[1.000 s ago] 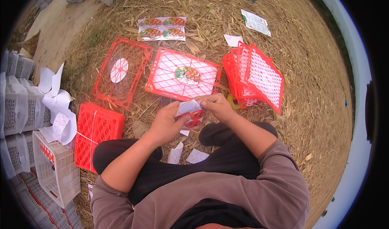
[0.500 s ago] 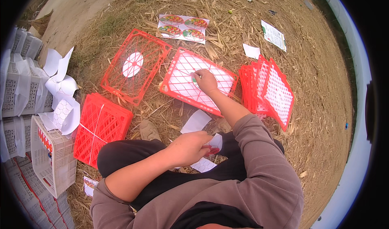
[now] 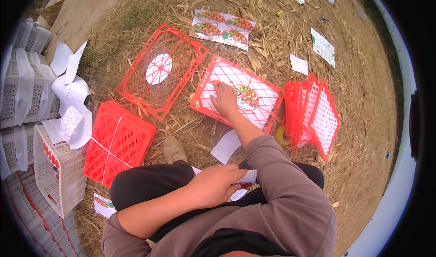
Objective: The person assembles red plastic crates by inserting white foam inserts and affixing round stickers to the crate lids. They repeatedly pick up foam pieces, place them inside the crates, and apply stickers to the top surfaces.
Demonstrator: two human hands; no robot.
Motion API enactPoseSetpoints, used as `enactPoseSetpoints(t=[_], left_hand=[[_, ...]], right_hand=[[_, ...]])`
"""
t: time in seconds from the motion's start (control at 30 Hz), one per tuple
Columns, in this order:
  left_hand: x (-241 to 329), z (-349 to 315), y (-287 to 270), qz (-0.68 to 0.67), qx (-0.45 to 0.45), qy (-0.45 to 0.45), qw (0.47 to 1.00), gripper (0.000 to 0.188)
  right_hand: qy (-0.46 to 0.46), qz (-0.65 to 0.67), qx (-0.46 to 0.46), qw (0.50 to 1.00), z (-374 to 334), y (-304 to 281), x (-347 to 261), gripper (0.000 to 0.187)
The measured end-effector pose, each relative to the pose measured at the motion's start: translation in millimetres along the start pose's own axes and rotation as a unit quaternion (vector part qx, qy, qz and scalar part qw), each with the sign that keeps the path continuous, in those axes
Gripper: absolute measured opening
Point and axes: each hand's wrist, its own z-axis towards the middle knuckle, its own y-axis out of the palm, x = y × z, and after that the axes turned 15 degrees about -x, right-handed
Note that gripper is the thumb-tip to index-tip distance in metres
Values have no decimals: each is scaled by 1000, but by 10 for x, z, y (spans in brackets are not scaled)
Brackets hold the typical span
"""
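Just ahead of me lies a red plastic lattice lid over a white sheet. An oval printed label with red fruit pictures sits near its middle. My right hand rests on the lid left of the label, fingers stretched and nothing seen in them. Above my lap, my left hand is closed on a white paper piece with a red part, whose kind I cannot make out. A second red lattice lid, with a white oval at its middle, lies to the left.
A tied stack of red lids is at left, beside a white crate and stacked crates. Several lids with white sheets lean at right near a yellow tape roll. A label sheet lies beyond on straw.
My right hand has slid left along the lid and its fingers have spread, uncovering the oval label. My left hand has shifted slightly lower and right, still closed. The view has shifted slightly.
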Motion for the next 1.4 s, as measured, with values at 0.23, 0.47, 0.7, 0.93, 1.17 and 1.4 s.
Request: enactPoseSetpoints(t=[0.23, 0.47, 0.7, 0.93, 1.17, 1.4], left_hand=[[-19, 60, 65, 28, 65, 9, 997, 31], [-138, 239, -76, -88, 107, -52, 989, 50], [-326, 377, -199, -182, 212, -24, 960, 35], [-127, 453, -49, -320, 102, -18, 942, 30], [-118, 549, 70, -307, 148, 9, 940, 23], [-268, 709, 57, -153, 164, 23, 974, 17]], right_hand=[[98, -24, -248, 964, 196, -283, -149, 74], [72, 94, -307, 944, 196, -990, -47, 58], [4, 718, -292, 632, -1275, -2376, -367, 70], [95, 648, 0, 756, -1876, -2817, -695, 58], [-14, 161, 160, 974, -1870, -2943, -631, 51], [-192, 74, 116, 972, -1883, -2987, -769, 35]])
